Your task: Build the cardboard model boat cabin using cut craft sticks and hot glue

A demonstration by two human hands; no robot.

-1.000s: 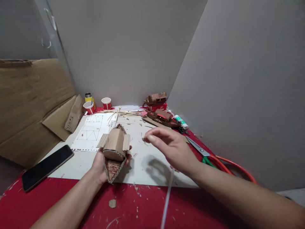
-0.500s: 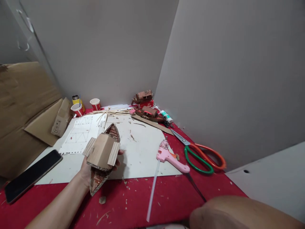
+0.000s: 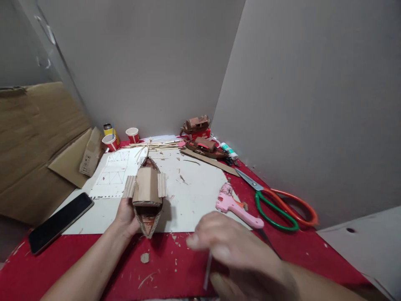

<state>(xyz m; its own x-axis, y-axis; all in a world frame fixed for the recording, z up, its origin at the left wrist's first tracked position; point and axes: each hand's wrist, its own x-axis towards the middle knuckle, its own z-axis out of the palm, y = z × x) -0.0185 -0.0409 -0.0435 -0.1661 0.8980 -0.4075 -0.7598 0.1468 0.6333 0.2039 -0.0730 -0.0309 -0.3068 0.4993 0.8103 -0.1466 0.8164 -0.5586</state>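
A small cardboard boat (image 3: 147, 186) with a brown-lined hull and a plain folded roof rests in my left hand (image 3: 127, 217), its bow pointing away from me. Ridged cardboard strips stick out on both sides of the roof. My left fingers are mostly hidden under the hull. My right hand (image 3: 232, 246) is blurred by motion, over the red cloth right of the boat; what its fingers do is smeared. Just beyond it lies a pink glue gun (image 3: 233, 205), its clear glue stick (image 3: 207, 269) partly covered by the right hand.
Large scissors (image 3: 275, 205) lie at the right. A phone (image 3: 61, 222) and cardboard sheets (image 3: 31, 146) are at the left. Farther back are paper cups (image 3: 132, 135), thin sticks (image 3: 163, 146), a drawing (image 3: 114, 171) and two brown model boats (image 3: 205, 146).
My right hand has come up from the bottom edge toward the middle. The boat in my left hand has turned more upright in view. The whole view has shifted slightly.
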